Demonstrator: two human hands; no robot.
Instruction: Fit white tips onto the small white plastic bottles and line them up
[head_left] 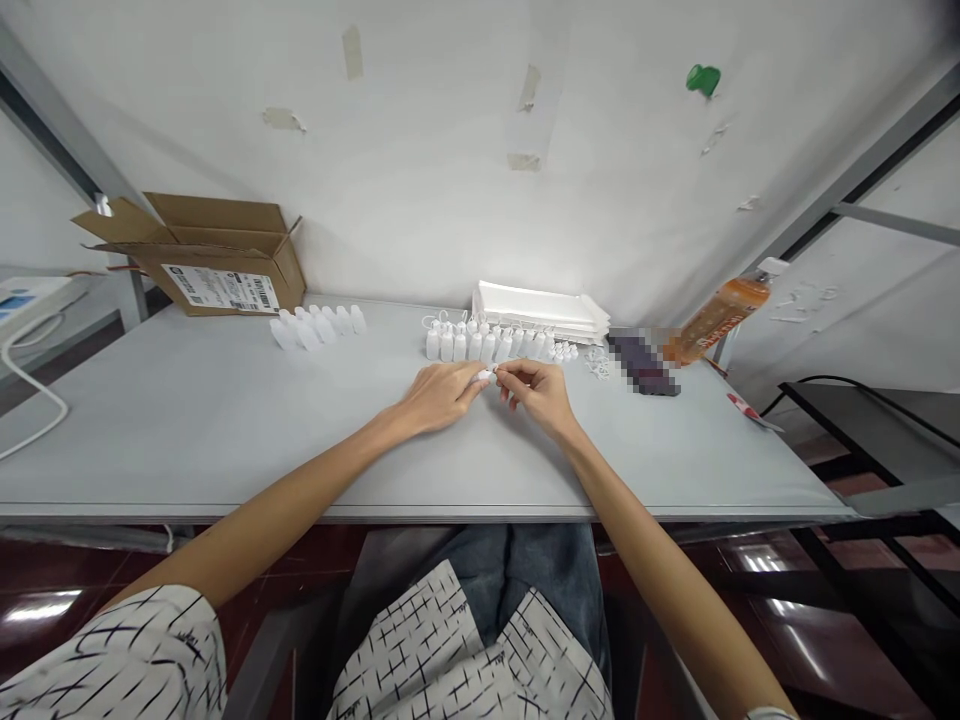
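My left hand (441,397) is closed round a small white plastic bottle (483,376), lying on its side with its neck to the right. At that neck, the fingertips of my right hand (541,393) are pinched together; what they hold is too small to make out. Just behind both hands stand rows of similar white bottles (474,347), some with thin white loops at their tops. Small white caps or tips (564,352) lie to the right of these rows, beside a little pile of white loops (598,362).
Another group of white bottles (316,327) stands at the left, near an open cardboard box (225,270). Flat white trays or sheets (540,308) are stacked against the wall. On the right are a blurred dark object (646,365) and an orange drink bottle (720,318).
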